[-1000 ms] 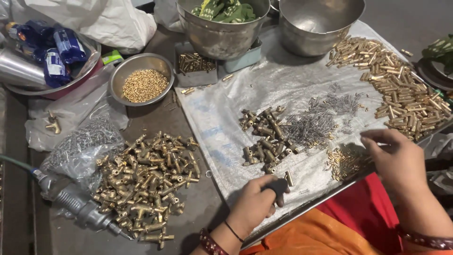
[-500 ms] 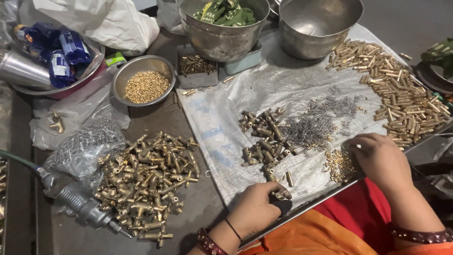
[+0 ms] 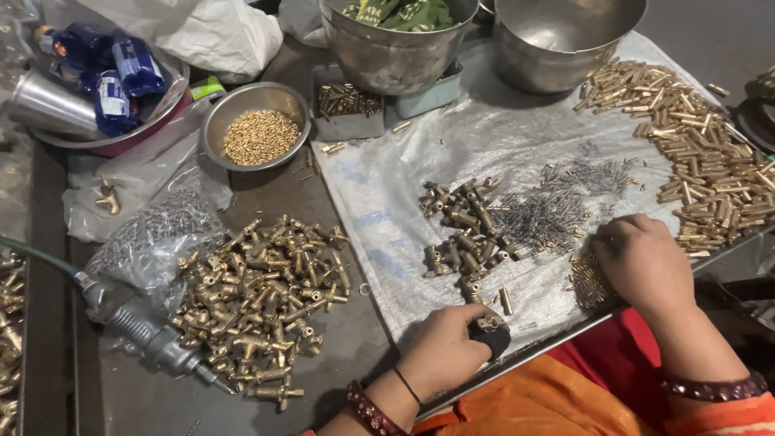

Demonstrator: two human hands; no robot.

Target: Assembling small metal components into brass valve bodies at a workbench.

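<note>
My left hand [image 3: 446,349] rests near the front edge of a plastic sheet [image 3: 387,210] and grips a small brass fitting [image 3: 487,324] against a black block. My right hand [image 3: 643,262] lies curled, palm down, over a little heap of tiny brass springs [image 3: 588,279]; what its fingers pinch is hidden. Between and beyond the hands lie a cluster of short brass sleeves [image 3: 464,226] and a spread of thin steel pins [image 3: 557,206]. A long heap of brass tubes [image 3: 702,153] runs along the right side.
A big pile of brass valve bodies [image 3: 266,303] lies at left, beside a pneumatic tool [image 3: 149,335] with a hose. Further back stand a steel bowl of small brass beads [image 3: 260,136], two large steel pots [image 3: 565,32], a tray of blue packets [image 3: 105,73] and plastic bags.
My right hand came down from above the sheet and moved left onto the heap of small springs. My left hand stayed at the front edge with the fitting.
</note>
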